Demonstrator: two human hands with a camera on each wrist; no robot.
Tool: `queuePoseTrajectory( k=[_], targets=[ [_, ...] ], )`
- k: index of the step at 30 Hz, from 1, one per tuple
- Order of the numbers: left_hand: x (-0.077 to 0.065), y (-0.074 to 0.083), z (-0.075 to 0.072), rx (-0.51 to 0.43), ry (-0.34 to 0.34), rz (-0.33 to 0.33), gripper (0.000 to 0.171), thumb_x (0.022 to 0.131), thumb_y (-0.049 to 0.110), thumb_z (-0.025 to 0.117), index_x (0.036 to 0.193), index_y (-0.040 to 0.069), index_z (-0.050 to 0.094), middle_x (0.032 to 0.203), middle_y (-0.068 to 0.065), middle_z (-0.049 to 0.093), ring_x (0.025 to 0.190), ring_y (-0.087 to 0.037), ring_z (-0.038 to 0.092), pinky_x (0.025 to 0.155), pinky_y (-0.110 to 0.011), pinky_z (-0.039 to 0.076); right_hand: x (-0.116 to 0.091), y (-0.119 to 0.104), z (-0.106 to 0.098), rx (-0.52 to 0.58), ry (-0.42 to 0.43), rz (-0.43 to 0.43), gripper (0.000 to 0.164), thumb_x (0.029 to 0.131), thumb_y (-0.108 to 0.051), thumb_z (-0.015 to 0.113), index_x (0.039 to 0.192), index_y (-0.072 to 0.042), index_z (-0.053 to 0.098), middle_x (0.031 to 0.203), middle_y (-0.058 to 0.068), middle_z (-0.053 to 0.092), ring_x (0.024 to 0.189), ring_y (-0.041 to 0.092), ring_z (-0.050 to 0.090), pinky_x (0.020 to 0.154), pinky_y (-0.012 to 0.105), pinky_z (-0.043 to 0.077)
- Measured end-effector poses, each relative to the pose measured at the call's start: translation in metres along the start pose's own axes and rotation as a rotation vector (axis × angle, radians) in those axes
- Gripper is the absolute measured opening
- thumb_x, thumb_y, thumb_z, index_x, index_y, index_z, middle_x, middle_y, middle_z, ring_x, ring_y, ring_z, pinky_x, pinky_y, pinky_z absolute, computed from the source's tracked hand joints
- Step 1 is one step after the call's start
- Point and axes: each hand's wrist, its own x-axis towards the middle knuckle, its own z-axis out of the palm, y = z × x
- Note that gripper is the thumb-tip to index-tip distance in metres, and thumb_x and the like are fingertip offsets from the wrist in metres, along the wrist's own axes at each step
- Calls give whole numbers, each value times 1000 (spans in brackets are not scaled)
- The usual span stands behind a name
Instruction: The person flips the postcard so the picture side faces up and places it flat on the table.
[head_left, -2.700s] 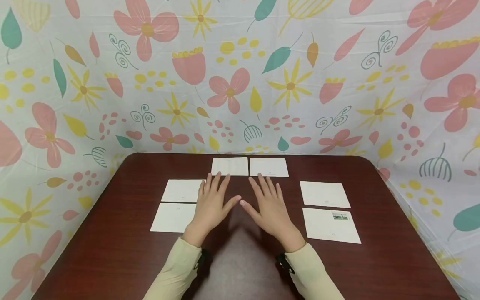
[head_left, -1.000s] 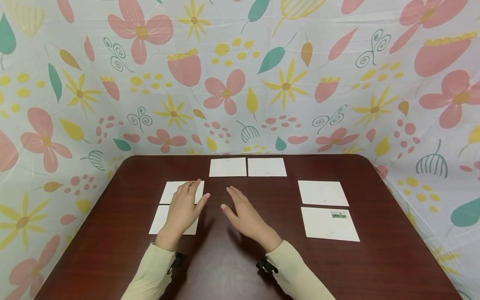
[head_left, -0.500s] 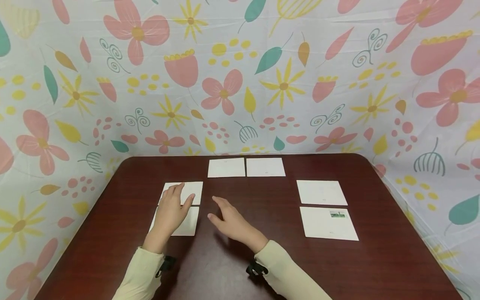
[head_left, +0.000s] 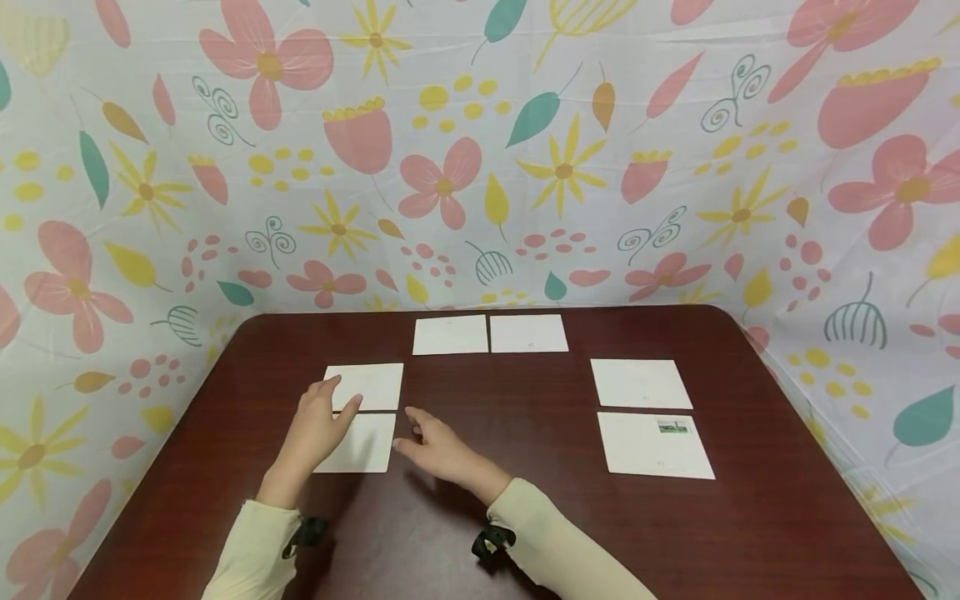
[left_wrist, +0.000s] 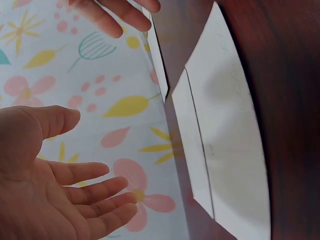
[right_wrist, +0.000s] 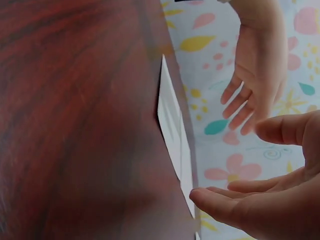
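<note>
Two white cards lie one behind the other at the left of the table: a far left card and a near left card. Over their left part hovers my left hand, fingers relaxed and thumb spread, hiding some of both cards. Just right of the near card is my right hand, its fingers loosely bent and its thumb apart. Neither hand holds anything. In the left wrist view the left hand is palm-up to the camera, away from the cards.
At the back edge of the dark red table two white cards lie side by side. On the right are a plain white card and a near one with a green stamp. A floral curtain encloses the table.
Both hands have moved left from the table's middle, the left one onto the left pair of cards, the right one towards it. The cards have stayed in place; the view shifts slightly.
</note>
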Motion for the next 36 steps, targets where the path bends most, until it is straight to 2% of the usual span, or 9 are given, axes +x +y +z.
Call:
queuePoseTrajectory(
  k=[4, 7, 11, 15, 19, 24, 31, 35, 36],
  targets=[
    [0, -11, -2, -39, -70, -57, 62, 98, 27, 52, 140, -16, 33, 140, -38, 32, 131, -52, 30, 105, -61, 29, 1, -1, 8, 79, 4, 57, 60, 92, -16, 59, 140, 12, 37, 139, 29, 45, 123, 42, 49, 98, 49, 43],
    [-2, -20, -3, -52, -119, -88, 63, 99, 28, 50, 139, -17, 32, 139, -39, 33, 129, -52, 34, 103, -61, 31, 2, -1, 13, 139, 13, 106, 60, 91, -15, 60, 140, 11, 38, 139, 28, 44, 124, 42, 48, 99, 49, 43],
    [-2, -27, -7, -68, -183, -111, 65, 100, 30, 49, 138, -19, 30, 137, -41, 34, 126, -54, 36, 101, -61, 34, 2, -3, 18, 224, 37, 166, 61, 90, -15, 61, 140, 10, 39, 138, 27, 45, 124, 40, 49, 99, 48, 43],
    [0, -33, -10, -73, -233, -125, 68, 101, 33, 48, 138, -20, 28, 139, -43, 29, 129, -55, 30, 103, -61, 30, 0, -7, 21, 292, 57, 212, 61, 88, -14, 62, 140, 10, 39, 138, 27, 46, 124, 39, 49, 101, 49, 41],
    [1, -42, -11, -102, -256, -152, 71, 100, 37, 46, 139, -20, 27, 141, -43, 26, 132, -55, 24, 105, -62, 27, 1, -8, 26, 324, 65, 219, 61, 88, -13, 61, 139, 12, 39, 138, 27, 46, 125, 40, 48, 102, 49, 39],
    [0, -52, -9, -137, -265, -190, 74, 99, 39, 47, 139, -20, 28, 141, -42, 28, 132, -55, 25, 103, -63, 29, 1, -9, 31, 342, 65, 216, 63, 87, -14, 62, 138, 15, 38, 135, 29, 47, 126, 40, 46, 104, 48, 37],
    [4, -55, -8, -125, -299, -203, 71, 101, 34, 45, 138, -23, 23, 140, -44, 26, 131, -55, 26, 103, -61, 31, 0, -13, 34, 346, 65, 225, 65, 85, -14, 62, 138, 15, 38, 135, 31, 46, 127, 41, 45, 104, 50, 37],
    [5, -59, -5, -136, -288, -202, 75, 100, 38, 47, 137, -24, 24, 139, -45, 27, 131, -55, 26, 103, -62, 30, 0, -14, 35, 336, 69, 221, 66, 84, -16, 63, 138, 14, 39, 135, 32, 46, 127, 42, 44, 103, 51, 37],
    [6, -62, -3, -124, -270, -194, 77, 99, 41, 46, 136, -23, 27, 138, -44, 30, 129, -56, 29, 101, -61, 33, 0, -14, 36, 335, 71, 221, 66, 84, -16, 63, 137, 14, 39, 135, 32, 46, 127, 41, 44, 103, 50, 37]
  ],
)
